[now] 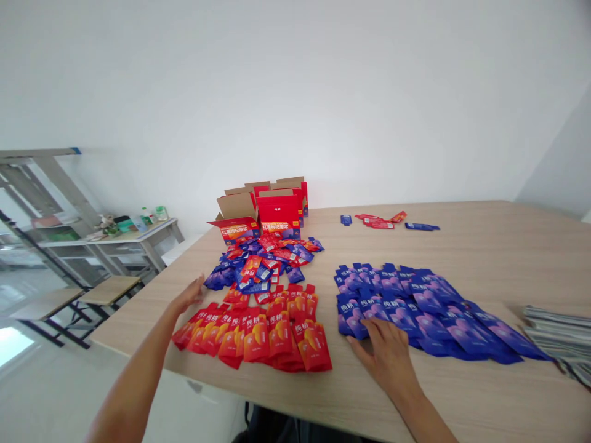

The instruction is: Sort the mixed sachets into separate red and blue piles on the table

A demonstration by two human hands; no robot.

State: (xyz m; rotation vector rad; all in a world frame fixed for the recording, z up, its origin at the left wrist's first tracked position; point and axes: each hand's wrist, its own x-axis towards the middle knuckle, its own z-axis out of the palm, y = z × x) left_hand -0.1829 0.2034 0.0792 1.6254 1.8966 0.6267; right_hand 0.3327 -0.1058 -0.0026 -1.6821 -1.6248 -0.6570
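Two hands (388,354), right touching blue pouches (427,314); two front boxes (279,215)

We note red pouches (255,338) printed orange-yellow with white characters; blue pouches (429,298) bearing pinkish-violet rounds, white characters too. Cartons (279,215): red fronts, blue along the bottom, plain brown inner flaps. Tabletop (295,397): pale wood grain. Striped stack (561,338), grey and whitish. Wall (295,92) white.

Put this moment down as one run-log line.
left hand: beside mixed pouch pile | right hand: at blue pouches | red pouches: overlapping, in front of pile | boxes: flaps open, behind pile
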